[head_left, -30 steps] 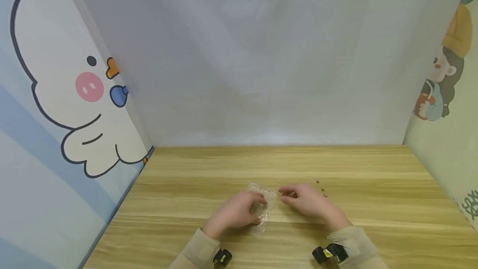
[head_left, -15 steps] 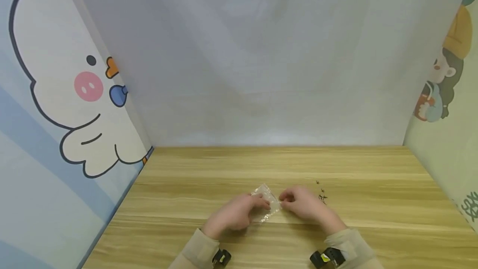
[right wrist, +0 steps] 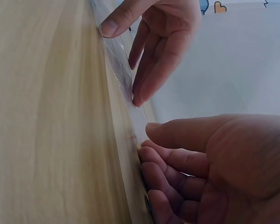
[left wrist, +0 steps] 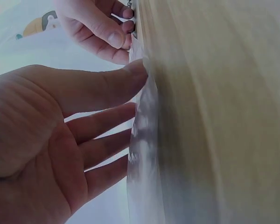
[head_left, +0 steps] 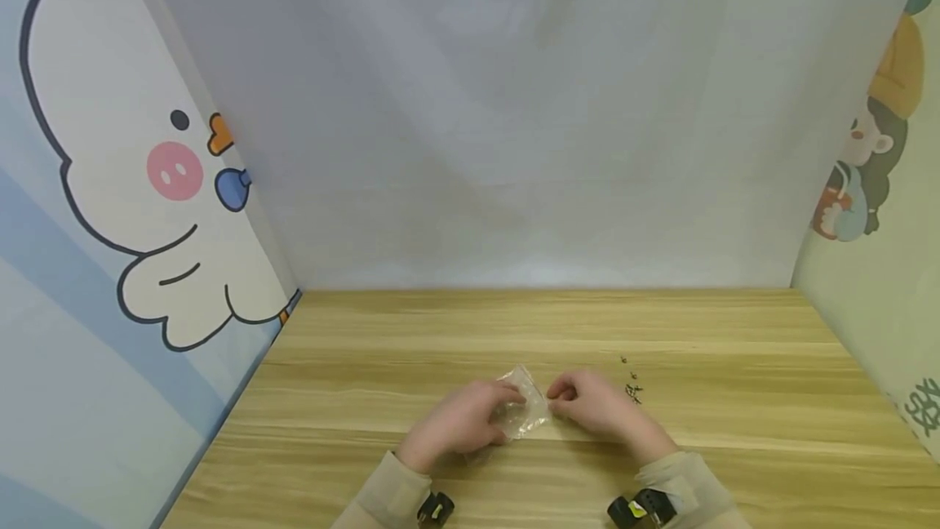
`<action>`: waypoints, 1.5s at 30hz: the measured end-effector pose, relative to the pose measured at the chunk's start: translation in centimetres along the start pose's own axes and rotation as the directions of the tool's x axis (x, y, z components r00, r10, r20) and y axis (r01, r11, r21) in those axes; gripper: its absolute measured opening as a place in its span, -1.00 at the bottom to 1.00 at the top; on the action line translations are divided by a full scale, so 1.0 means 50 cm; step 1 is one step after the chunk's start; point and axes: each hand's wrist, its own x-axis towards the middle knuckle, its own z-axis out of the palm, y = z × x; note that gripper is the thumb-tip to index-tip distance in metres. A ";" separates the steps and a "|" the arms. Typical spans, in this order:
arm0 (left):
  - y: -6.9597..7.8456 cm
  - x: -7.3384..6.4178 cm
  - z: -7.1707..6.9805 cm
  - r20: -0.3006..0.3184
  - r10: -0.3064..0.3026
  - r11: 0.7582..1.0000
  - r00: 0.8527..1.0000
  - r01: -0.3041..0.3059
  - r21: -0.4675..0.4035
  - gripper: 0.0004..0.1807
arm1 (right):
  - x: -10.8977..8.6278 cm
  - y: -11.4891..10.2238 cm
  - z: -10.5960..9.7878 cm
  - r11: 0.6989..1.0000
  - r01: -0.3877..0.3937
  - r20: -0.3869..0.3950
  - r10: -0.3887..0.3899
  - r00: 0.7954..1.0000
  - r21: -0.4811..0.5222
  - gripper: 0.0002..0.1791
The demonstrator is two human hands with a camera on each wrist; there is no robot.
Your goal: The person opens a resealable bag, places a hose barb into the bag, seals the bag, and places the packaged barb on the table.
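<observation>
A small clear plastic bag (head_left: 525,411) lies nearly flat on the wooden table between both hands. My left hand (head_left: 470,416) rests on it; in the left wrist view the fingers look fairly straight, with thumb and fingertips touching the film. At the bag's right corner, my right hand (head_left: 596,405) pinches the film between thumb and index finger, its other fingers curled beneath. Just right of the right hand lie several tiny dark metal pieces, which look like screws (head_left: 633,393). Whether anything is inside the bag cannot be made out.
The wooden tabletop (head_left: 411,325) runs back to a plain pale curtain (head_left: 514,145). Printed cartoon panels stand at the left (head_left: 110,145) and right (head_left: 881,268). Each wrist wears a small black camera.
The bag has turned, its right corner now at my right fingers, which have come to pinch it. More screws show beside the right hand, which has shifted slightly. The left hand stays on the bag.
</observation>
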 end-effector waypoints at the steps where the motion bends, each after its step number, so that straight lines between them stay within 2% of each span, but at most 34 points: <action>1: 0.001 -0.001 0.001 0.001 -0.002 1.000 1.000 0.002 -0.003 -0.35 | 0.000 0.000 0.001 1.000 0.003 -0.001 -0.003 1.000 -0.001 -0.83; 5: 0.000 -0.004 0.003 -0.005 0.009 1.000 1.000 -0.009 -0.019 -0.28 | -0.002 -0.004 0.003 1.000 0.008 -0.005 -0.008 1.000 -0.006 -0.84; 10: -0.002 -0.007 0.002 -0.012 0.051 0.999 0.999 -0.051 -0.009 -0.17 | -0.004 -0.007 0.007 1.000 0.013 -0.007 -0.013 1.000 -0.016 -0.86; 17: -0.003 -0.009 -0.001 -0.014 0.078 0.997 0.997 -0.078 0.006 -0.18 | -0.005 -0.009 0.016 1.000 0.010 -0.001 -0.010 1.000 -0.006 -0.87; 27: -0.014 -0.007 0.003 -0.002 0.063 0.995 0.998 -0.063 -0.072 -0.15 | -0.006 -0.005 0.030 1.000 -0.001 -0.002 0.001 1.000 -0.012 -0.87; 31: -0.011 0.002 0.002 -0.033 0.011 0.990 0.999 -0.015 -0.141 -0.30 | -0.006 -0.006 0.030 0.999 -0.037 -0.020 0.036 0.999 -0.023 -0.90; 34: -0.002 0.013 0.000 -0.091 -0.086 0.963 0.992 0.060 -0.261 -0.54 | -0.007 -0.008 0.030 0.997 -0.068 -0.041 0.066 0.997 -0.035 -0.90; 38: 0.014 0.033 -0.003 -0.145 -0.211 0.901 0.967 0.135 -0.413 -0.76 | -0.008 -0.012 0.028 0.994 -0.102 -0.068 0.099 0.993 -0.041 -0.89; 39: 0.017 0.037 -0.003 -0.149 -0.228 0.889 0.962 0.143 -0.436 -0.79 | -0.008 -0.012 0.027 0.994 -0.105 -0.071 0.102 0.992 -0.041 -0.88; 42: 0.021 0.049 0.002 -0.146 -0.249 0.874 0.957 0.157 -0.460 -0.84 | -0.008 -0.013 0.026 0.995 -0.096 -0.067 0.094 0.993 -0.027 -0.89; 45: 0.022 0.057 0.011 -0.130 -0.267 0.848 0.955 0.169 -0.503 -0.81 | -0.009 -0.009 0.020 0.998 -0.069 -0.035 0.070 0.997 0.010 -0.87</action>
